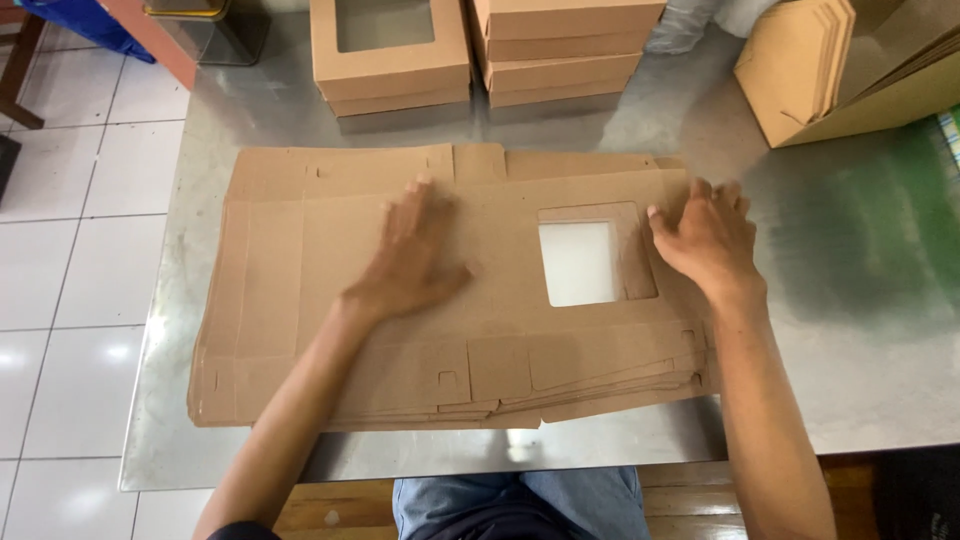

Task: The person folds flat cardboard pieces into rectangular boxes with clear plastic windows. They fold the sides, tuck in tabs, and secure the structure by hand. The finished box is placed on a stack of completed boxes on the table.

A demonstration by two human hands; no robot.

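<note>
Under both flat hands (415, 255) lies brown box blank (330, 290) (windowed, unfolded).

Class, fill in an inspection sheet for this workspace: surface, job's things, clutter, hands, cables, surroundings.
Surface: steel table, shiny.
Job's things: stack of flat cardboard box blanks, top one with a window cut-out.
Clutter: folded window boxes, closed boxes, open carton of blanks at the far edge.
Hands: left hand flat on the top blank; right hand at its right edge; no closed grip.
Cables: nothing seen.
Surroundings: white tiled floor.
</note>
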